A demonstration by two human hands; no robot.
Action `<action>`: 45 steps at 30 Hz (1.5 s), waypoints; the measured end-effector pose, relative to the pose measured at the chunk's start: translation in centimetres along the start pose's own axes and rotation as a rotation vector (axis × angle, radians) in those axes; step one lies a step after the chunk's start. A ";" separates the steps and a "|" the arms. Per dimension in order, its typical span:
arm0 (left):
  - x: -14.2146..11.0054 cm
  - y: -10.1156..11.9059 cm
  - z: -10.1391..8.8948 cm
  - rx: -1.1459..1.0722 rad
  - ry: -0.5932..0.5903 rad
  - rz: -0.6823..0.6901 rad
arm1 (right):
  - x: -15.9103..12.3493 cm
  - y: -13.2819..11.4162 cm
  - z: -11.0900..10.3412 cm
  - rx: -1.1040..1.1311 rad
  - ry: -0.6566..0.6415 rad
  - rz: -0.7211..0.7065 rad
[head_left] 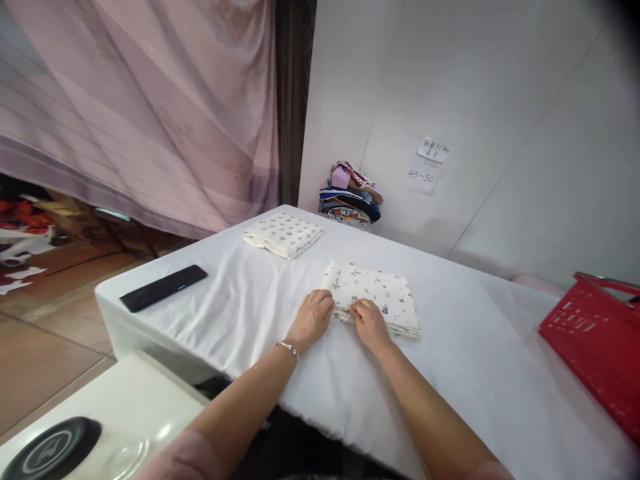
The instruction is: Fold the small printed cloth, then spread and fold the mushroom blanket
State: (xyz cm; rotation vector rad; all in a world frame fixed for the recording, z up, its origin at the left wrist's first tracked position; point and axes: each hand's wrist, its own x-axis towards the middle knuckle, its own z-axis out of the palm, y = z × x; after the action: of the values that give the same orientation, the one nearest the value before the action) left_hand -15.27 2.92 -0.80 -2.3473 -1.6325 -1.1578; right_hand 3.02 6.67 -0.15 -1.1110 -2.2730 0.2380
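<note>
A folded white printed cloth (375, 290) lies in layers on the white-covered table in front of me. My left hand (314, 315) is at its near left corner, fingers curled together at the edge; a bracelet sits on that wrist. Gripping the near edge, my right hand (369, 321) has its fingers pinched on the fabric. What my left fingers hold, if anything, is hidden under the hand. Farther back, a second folded white cloth (284, 233) with small heart-like prints rests apart from both hands.
A black phone-like slab (164, 288) lies at the table's left. On the right stands a red basket (595, 340). Folded fabrics (351, 195) are stacked behind the table by the wall. A pink curtain (200, 100) hangs at left; a pale surface with a black round object (53, 450) is nearest me.
</note>
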 end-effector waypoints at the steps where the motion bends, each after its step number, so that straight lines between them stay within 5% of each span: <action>1: 0.0 0.1 0.0 0.018 -0.002 0.027 | 0.0 0.0 0.0 0.011 0.004 0.000; 38: 0.1 0.6 -0.3 0.174 -0.138 0.059 | -0.8 -0.5 1.4 -0.167 0.052 -0.081; 45: 0.0 0.4 -0.4 0.165 -0.130 0.066 | -2.3 0.8 -1.4 -0.155 -0.025 -0.136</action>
State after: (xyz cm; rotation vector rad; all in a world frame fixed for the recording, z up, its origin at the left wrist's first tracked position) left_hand -15.18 2.60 -0.39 -2.3950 -1.6058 -0.8396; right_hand 5.50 5.32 -0.30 -1.0282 -2.4114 0.0222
